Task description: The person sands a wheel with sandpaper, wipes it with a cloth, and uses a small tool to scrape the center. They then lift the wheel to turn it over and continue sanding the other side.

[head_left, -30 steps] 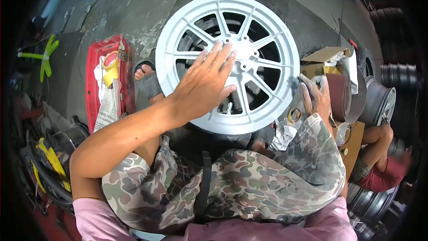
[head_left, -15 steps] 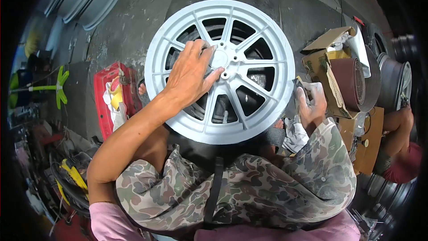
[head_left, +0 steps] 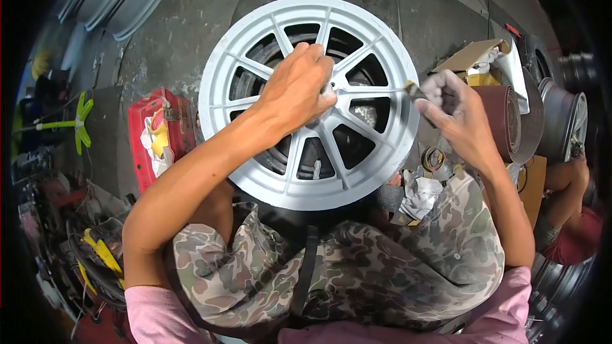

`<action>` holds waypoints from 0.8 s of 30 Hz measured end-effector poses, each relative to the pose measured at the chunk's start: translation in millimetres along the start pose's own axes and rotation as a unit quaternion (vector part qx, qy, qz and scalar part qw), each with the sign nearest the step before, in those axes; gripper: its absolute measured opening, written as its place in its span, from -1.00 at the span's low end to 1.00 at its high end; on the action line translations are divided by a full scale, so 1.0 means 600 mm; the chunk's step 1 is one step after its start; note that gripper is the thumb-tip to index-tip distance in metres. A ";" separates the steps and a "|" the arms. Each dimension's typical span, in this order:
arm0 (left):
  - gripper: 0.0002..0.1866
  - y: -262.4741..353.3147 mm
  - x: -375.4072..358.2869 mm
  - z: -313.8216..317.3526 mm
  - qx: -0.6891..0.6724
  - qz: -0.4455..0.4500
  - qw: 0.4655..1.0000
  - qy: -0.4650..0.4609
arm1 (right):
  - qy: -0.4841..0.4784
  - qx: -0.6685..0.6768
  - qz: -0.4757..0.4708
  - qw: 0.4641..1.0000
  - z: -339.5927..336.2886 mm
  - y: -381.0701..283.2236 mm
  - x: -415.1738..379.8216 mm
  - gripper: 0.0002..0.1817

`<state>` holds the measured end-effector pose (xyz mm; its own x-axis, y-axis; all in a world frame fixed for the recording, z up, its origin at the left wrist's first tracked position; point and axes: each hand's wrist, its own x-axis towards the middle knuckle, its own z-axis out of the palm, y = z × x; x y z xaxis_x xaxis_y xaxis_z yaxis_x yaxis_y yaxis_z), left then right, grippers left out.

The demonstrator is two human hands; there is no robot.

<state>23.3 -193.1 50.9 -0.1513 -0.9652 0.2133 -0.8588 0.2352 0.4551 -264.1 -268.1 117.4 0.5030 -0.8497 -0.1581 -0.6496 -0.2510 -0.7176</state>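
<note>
A pale grey-white alloy wheel [head_left: 406, 134] with thin spokes lies face up in front of my lap, above a dark round support seen through its gaps. My left hand [head_left: 299, 86] is bent over the hub, fingers and thumb closed on it and hiding most of the center. At the wheel's right edge, my right hand [head_left: 459, 105] pinches a small dark piece of sandpaper [head_left: 414, 91] with a tan edge. Pale dust coats the right fingertips.
Left of the wheel stands a red toolbox [head_left: 136, 143] holding rags. To the right are an open cardboard box [head_left: 468, 57], a brown sandpaper roll [head_left: 494, 118] and crumpled paper [head_left: 421, 192]. Another person's leg [head_left: 570, 185] shows at far right, and grey rims [head_left: 121, 0] stand upper left.
My right hand has risen from beside the wheel to its right edge, carrying the sandpaper. My left hand has shifted right over the hub, its fingers more curled. The wheel looks slightly turned.
</note>
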 end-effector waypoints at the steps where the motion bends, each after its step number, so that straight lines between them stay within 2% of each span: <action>1: -0.78 -0.005 0.001 0.000 -0.018 0.002 1.000 0.002 | -0.015 0.049 -0.019 0.999 0.023 -0.002 0.012 -0.74; 2: -0.82 -0.009 0.002 0.000 -0.037 0.004 0.999 0.003 | -0.029 0.098 -0.036 0.994 0.039 -0.009 0.025 -0.71; 3: -0.83 -0.016 0.002 -0.005 -0.043 0.002 0.999 0.023 | -0.077 0.074 -0.014 0.994 0.047 -0.021 0.039 -0.71; 4: -0.83 -0.024 -0.002 -0.015 -0.046 0.002 0.999 0.026 | -0.091 0.019 -0.038 0.995 0.060 -0.030 0.056 -0.74; 7: -0.78 -0.035 -0.029 -0.097 -0.145 -0.173 0.971 -0.080 | -0.096 0.018 -0.045 0.994 0.111 -0.047 0.094 -0.76; 9: -0.80 -0.074 -0.076 -0.123 -0.175 -0.173 0.969 -0.007 | -0.080 0.074 -0.012 0.994 0.131 -0.060 0.104 -0.78; 11: -0.79 -0.126 -0.132 -0.148 -0.152 -0.216 0.962 0.061 | -0.070 0.078 -0.014 0.994 0.153 -0.054 0.101 -0.78; 14: -0.78 -0.206 -0.222 -0.160 -0.194 -0.304 0.920 0.153 | -0.062 0.087 0.024 0.994 0.174 -0.059 0.084 -0.78; 16: -0.78 -0.253 -0.287 -0.144 -0.241 -0.356 0.881 0.196 | -0.008 0.070 -0.003 0.998 0.184 -0.057 0.076 -0.77; 17: -0.78 -0.265 -0.311 -0.126 -0.242 -0.356 0.881 0.197 | -0.002 0.081 0.013 0.997 0.188 -0.062 0.072 -0.75; 19: -0.77 -0.276 -0.353 -0.084 -0.267 -0.408 0.846 0.216 | 0.007 0.086 0.002 0.996 0.200 -0.059 0.079 -0.75; 22: -0.76 -0.266 -0.370 -0.021 -0.260 -0.448 0.829 0.213 | 0.014 0.078 -0.011 0.997 0.204 -0.073 0.097 -0.74; 24: -0.75 -0.279 -0.381 0.030 -0.205 -0.400 0.859 0.245 | -0.017 -0.030 -0.044 0.998 0.196 -0.087 0.106 -0.74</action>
<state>193.1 -13.9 -89.7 0.7168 -0.6971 -0.0168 -0.3328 -0.3632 0.8702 -131.3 -254.7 65.0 0.5781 -0.8071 -0.1202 -0.6347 -0.3522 -0.6879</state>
